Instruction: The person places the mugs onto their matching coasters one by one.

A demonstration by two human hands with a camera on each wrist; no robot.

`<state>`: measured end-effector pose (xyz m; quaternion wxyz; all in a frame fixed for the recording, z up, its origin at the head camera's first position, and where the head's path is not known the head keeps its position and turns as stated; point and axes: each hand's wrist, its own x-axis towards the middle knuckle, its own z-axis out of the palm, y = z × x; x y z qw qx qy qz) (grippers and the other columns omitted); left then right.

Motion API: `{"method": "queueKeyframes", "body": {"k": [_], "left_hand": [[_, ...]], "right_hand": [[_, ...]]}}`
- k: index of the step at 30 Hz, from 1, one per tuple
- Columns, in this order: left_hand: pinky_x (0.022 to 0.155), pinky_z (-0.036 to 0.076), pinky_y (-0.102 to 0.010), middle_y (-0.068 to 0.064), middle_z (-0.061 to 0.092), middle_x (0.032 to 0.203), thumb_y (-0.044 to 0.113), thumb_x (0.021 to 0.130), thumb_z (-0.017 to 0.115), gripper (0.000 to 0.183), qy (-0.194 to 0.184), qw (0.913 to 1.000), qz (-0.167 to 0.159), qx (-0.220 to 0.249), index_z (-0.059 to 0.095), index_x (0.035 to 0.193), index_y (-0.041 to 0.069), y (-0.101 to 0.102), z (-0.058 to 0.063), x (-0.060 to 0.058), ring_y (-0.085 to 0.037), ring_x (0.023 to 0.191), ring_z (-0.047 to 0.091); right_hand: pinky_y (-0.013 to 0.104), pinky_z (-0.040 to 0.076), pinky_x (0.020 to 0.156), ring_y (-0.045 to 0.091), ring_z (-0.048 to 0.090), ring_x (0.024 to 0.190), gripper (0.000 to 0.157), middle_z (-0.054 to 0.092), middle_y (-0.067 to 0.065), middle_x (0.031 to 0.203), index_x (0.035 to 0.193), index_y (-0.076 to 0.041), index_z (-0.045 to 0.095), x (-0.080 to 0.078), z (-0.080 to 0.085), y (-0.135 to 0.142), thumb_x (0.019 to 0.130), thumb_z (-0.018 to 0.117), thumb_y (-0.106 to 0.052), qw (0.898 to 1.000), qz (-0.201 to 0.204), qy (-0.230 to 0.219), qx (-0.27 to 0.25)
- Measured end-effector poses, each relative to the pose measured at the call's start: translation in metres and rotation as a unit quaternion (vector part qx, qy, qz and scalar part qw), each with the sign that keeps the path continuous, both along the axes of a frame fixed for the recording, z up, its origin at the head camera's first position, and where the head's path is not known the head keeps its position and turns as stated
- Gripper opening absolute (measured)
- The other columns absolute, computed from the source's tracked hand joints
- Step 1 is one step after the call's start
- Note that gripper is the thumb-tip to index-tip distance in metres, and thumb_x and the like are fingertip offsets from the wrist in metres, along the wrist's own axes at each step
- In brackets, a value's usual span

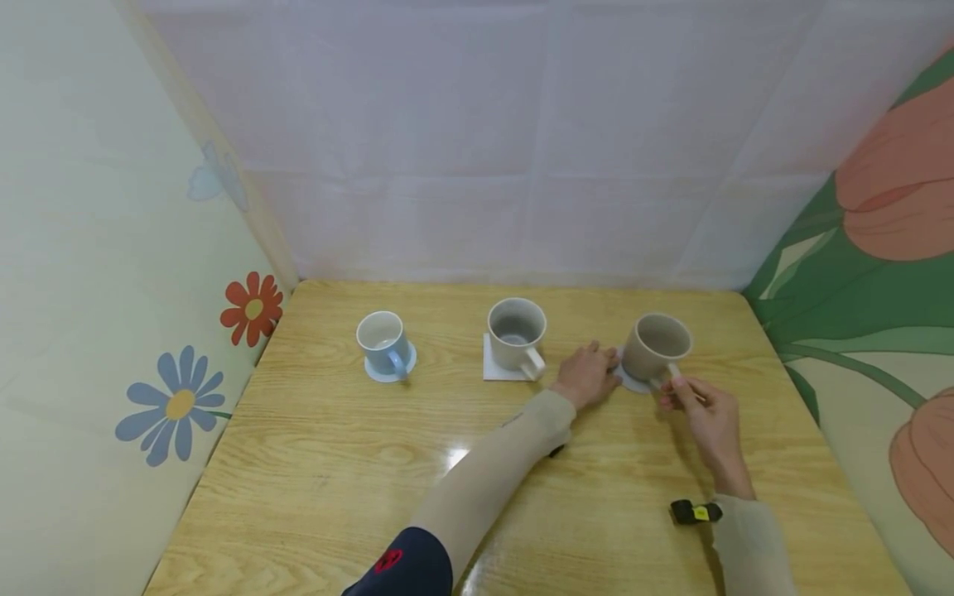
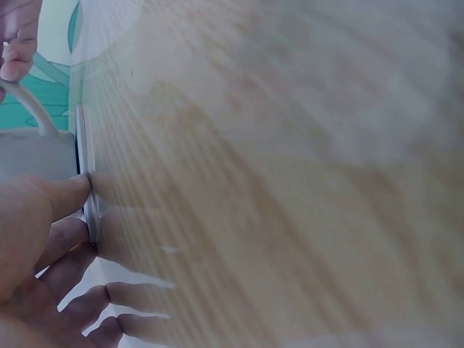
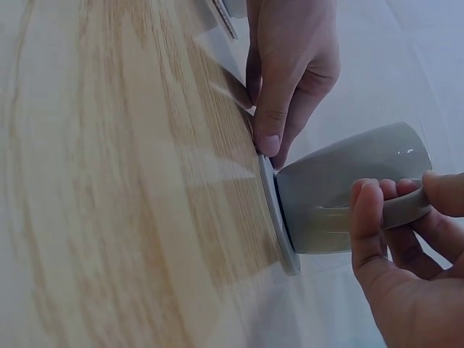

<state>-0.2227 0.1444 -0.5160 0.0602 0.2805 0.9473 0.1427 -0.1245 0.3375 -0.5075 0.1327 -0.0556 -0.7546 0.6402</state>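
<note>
My right hand grips the handle of a grey mug at the right of the table, with fingers and thumb around it. Under that mug is a round, pale coaster. The left hand holds the coaster's left edge; in the left wrist view its thumb lies along the rim and its fingers reach the table. In the right wrist view the upright mug's base sits close over the coaster, and a thin dark line runs between them. Whether they fully touch I cannot tell.
A white mug stands on a square white coaster left of my left hand. Further left, a light blue mug stands on a round blue coaster. A white cloth wall rises behind the wooden table.
</note>
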Motion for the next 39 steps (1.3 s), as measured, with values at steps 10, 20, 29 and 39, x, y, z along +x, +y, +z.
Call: {"method": "queueKeyframes", "body": {"k": [10, 20, 29, 39], "left_hand": [[0.105, 0.059, -0.03, 0.011, 0.052, 0.163, 0.045, 0.107, 0.064, 0.046, -0.006, 1.0, 0.003, 0.003, 0.063, 0.149, 0.03, 0.001, 0.001, 0.0, -0.019, 0.141, 0.059], [0.093, 0.061, -0.025, 0.011, 0.056, 0.16, 0.045, 0.107, 0.065, 0.045, 0.002, 1.0, -0.001, -0.004, 0.064, 0.148, 0.03, 0.001, 0.001, 0.001, -0.017, 0.127, 0.065], [0.106, 0.058, -0.03, 0.013, 0.052, 0.163, 0.046, 0.106, 0.065, 0.046, -0.008, 0.9999, 0.009, -0.002, 0.061, 0.151, 0.033, 0.004, 0.0, 0.001, -0.018, 0.142, 0.058], [0.11, 0.056, -0.034, 0.014, 0.052, 0.162, 0.046, 0.106, 0.064, 0.039, -0.003, 0.9999, 0.011, -0.005, 0.069, 0.142, 0.031, 0.003, -0.003, -0.001, -0.02, 0.146, 0.055]], "right_hand": [[0.016, 0.062, 0.069, 0.004, 0.073, 0.071, 0.037, 0.078, -0.006, 0.084, 0.111, 0.028, 0.063, 0.001, 0.001, 0.001, 0.108, 0.062, -0.009, 1.0, 0.0, -0.006, 0.007], [0.017, 0.063, 0.07, 0.004, 0.074, 0.072, 0.036, 0.078, -0.004, 0.084, 0.11, 0.027, 0.064, 0.002, 0.001, 0.003, 0.108, 0.063, -0.009, 1.0, 0.011, -0.008, 0.024], [0.019, 0.064, 0.073, 0.003, 0.075, 0.077, 0.041, 0.078, -0.013, 0.091, 0.117, 0.021, 0.066, 0.0, 0.008, 0.009, 0.11, 0.061, -0.018, 0.994, 0.036, -0.049, 0.085], [0.02, 0.065, 0.072, 0.003, 0.077, 0.077, 0.044, 0.078, -0.016, 0.09, 0.121, 0.024, 0.065, -0.003, 0.015, 0.013, 0.11, 0.061, -0.018, 0.992, 0.061, -0.064, 0.095]]}}
